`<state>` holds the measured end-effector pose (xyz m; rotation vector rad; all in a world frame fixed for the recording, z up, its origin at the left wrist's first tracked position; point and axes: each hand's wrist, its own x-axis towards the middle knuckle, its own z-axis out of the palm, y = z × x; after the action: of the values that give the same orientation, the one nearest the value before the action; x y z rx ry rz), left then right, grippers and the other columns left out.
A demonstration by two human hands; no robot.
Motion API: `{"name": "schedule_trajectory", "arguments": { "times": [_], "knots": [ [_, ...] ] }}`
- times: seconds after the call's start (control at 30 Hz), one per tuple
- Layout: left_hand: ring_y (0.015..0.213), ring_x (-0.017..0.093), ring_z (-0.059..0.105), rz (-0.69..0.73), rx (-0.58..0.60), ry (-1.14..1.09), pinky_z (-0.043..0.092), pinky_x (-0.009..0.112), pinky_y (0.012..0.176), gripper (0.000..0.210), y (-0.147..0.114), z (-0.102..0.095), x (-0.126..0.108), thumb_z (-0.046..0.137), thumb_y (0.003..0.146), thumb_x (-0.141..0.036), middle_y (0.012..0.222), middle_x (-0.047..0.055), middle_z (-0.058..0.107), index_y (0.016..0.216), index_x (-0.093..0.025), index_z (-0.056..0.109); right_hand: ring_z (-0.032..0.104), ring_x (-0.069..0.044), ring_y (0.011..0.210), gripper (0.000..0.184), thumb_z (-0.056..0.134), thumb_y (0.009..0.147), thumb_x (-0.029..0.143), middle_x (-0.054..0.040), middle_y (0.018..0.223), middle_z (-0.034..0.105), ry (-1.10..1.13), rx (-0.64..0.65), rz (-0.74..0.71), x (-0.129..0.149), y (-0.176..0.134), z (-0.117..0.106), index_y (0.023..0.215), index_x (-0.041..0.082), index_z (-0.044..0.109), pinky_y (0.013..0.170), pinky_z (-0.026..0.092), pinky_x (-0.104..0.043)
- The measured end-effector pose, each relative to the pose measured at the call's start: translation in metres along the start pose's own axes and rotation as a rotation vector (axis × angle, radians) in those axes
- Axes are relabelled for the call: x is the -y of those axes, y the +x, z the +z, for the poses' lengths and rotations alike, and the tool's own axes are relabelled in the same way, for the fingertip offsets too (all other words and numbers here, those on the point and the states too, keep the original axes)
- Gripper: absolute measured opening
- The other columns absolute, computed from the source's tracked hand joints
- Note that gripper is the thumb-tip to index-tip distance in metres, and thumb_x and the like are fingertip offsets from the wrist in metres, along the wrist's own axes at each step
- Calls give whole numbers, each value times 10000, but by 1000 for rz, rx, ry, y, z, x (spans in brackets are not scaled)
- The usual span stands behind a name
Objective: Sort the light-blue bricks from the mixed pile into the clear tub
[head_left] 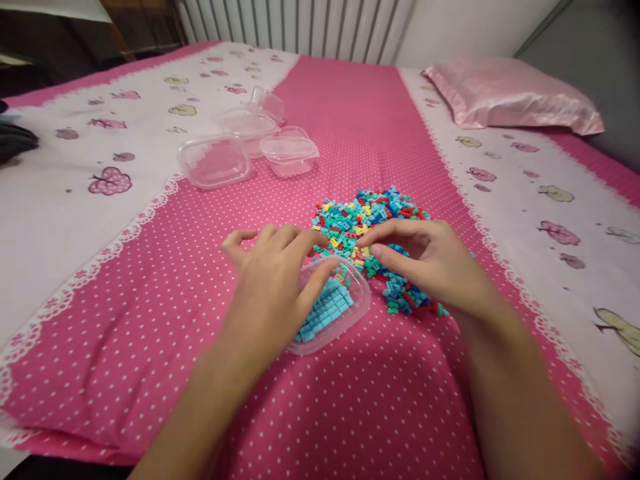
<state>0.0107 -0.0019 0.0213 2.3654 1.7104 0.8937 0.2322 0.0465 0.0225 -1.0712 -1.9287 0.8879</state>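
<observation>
My left hand (275, 280) is over the left side of a clear plastic container (361, 300), its fingers apart and the thumb across the container's rim. Rows of light-blue toy building bricks (327, 308) lie packed together inside, partly covered by that hand. To the right, my right hand (425, 260) hovers over the near part of a loose pile of small bricks (345, 223) in blue, green, red and yellow. Its thumb and index finger come close together in a pinch. Whatever is between those fingertips is too small to make out against the pile.
Several clear plastic containers (215, 163) stand farther back on the pink dotted bedspread (350, 120). A pink satin pillow (515, 93) lies at the back right. Beyond the bed is a white radiator (300, 27). Something dark (15, 137) rests at the left edge.
</observation>
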Motion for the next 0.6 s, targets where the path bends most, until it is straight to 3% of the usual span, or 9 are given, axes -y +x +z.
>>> {"name": "schedule_trajectory", "arguments": {
  "times": [0.2,0.4,0.5,0.6],
  "knots": [
    [966,196,656,98,-148,-29,237,441,1035,231,-3,7,-10,731,947,-334,992,-58,767,1137,-290,607,732,-92,858,74,746,871,189,46,898,793,224,-19,-62,5,2,13,912,247,768,776,552,-202],
    [867,190,655,76,-133,47,262,484,1052,35,-3,3,-11,668,987,-345,946,-55,793,1007,-316,674,711,-114,808,35,744,859,197,23,855,761,217,1,-49,6,2,23,882,218,728,742,559,-243],
    [925,218,657,32,-107,85,276,515,1051,55,2,-3,3,678,973,-361,982,-33,795,1002,-318,698,707,-130,815,40,735,855,213,7,889,771,152,-49,-32,5,3,24,895,218,734,745,564,-268],
    [991,259,672,-106,-47,113,309,544,1030,74,9,-8,31,676,957,-329,1006,5,794,1010,-299,718,735,-150,886,113,722,865,214,-8,977,796,161,-113,6,3,3,23,970,233,760,807,589,-296]
  ]
}}
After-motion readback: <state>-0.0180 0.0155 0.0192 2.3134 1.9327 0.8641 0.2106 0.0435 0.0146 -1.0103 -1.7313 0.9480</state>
